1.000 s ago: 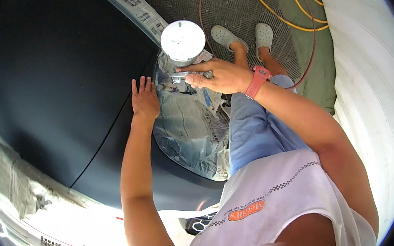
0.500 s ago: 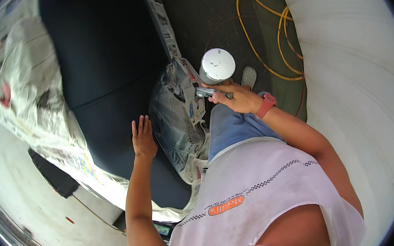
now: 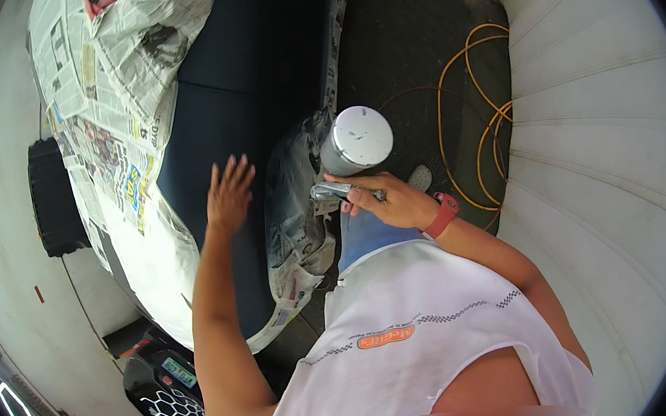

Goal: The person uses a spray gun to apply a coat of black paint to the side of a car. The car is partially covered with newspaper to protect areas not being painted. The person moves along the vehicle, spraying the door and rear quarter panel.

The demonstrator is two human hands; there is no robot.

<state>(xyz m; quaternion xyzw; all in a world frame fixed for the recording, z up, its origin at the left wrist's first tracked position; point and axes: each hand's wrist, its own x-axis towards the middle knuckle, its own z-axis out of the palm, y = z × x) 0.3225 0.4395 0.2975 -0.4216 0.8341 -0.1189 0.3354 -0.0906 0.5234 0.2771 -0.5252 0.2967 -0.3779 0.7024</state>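
My right hand (image 3: 396,201), with a red watch on its wrist, is wrapped round a spray gun (image 3: 330,191). The gun carries a round silver cup with a paint-flecked white lid (image 3: 363,135). My left hand (image 3: 230,196) is open, fingers spread, over a smooth dark car body panel (image 3: 249,62); whether it touches the surface I cannot tell. Newspaper (image 3: 95,144) covers the bodywork on the panel's left. More paper, darkened with overspray (image 3: 291,212), covers the rounded wheel area between the panel and the gun.
Loops of yellow hose (image 3: 444,87) lie on the dark floor at right, beside a pale ribbed sheet wall (image 3: 585,133). At left are a black box-like object (image 3: 54,197) and a black item with a white hexagon pattern (image 3: 171,404).
My view has shifted, bringing more of the newspaper and the hexagon-patterned item into sight. My left hand's fingers have spread apart. The spray gun stays in my right hand, slightly lower in view.
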